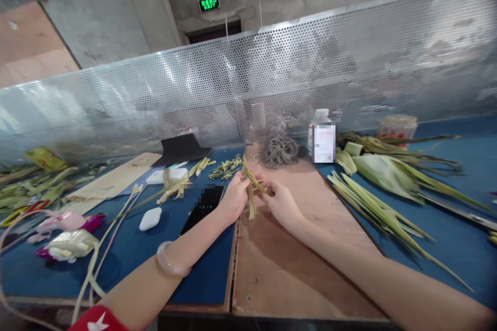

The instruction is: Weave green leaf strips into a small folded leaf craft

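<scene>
Both hands meet over the seam between the blue and the bare wooden tabletop. My left hand is closed on folded green-yellow leaf strips, which look like corn husk. One strip end points up and another hangs down below the fingers. My right hand pinches the strip end that slants out to the right. Parts of the fingertips are hidden behind the strips. Just beyond the hands lies a tangle of grey cord. A dark phone lies under my left forearm.
Long green leaf strips, a pale husk and scissors lie at right, near a white bottle. A white earbud case, cables and glue guns lie left. A perforated metal screen stands behind.
</scene>
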A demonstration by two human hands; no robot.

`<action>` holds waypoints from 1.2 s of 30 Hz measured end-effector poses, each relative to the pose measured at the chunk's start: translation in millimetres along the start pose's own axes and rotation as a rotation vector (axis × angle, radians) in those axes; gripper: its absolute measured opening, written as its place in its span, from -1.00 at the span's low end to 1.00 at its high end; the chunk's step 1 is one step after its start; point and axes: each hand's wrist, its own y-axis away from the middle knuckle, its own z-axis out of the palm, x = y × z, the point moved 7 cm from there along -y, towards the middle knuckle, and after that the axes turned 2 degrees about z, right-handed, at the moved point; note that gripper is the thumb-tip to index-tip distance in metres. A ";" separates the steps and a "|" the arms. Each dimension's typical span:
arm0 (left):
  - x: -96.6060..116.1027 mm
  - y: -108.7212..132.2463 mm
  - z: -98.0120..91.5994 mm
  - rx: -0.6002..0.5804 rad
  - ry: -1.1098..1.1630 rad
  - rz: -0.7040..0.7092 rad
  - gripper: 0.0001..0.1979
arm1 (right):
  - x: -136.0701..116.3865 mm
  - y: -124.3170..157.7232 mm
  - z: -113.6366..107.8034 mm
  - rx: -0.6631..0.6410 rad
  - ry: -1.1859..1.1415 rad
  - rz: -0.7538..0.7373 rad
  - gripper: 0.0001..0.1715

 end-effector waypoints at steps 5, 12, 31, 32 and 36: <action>1.5 -0.7 0.3 -0.005 -0.011 0.006 -0.89 | -12.6 4.2 5.1 -0.042 0.182 -0.153 -0.83; 5.9 -6.0 -6.9 0.055 -0.168 0.042 -0.88 | -26.5 11.3 18.5 -0.148 0.586 -0.205 -0.83; -2.2 -4.5 -0.7 -0.038 -0.054 -0.036 -0.88 | 14.4 18.5 -166.9 -0.009 1.063 0.038 -0.79; -3.0 -3.5 -0.1 -0.049 -0.069 -0.041 -0.86 | 11.1 18.0 -166.1 -0.024 1.025 0.049 -0.80; -6.5 0.9 1.1 -0.078 -0.152 -0.060 -0.83 | -10.8 20.0 -150.9 -0.160 0.707 0.085 -0.89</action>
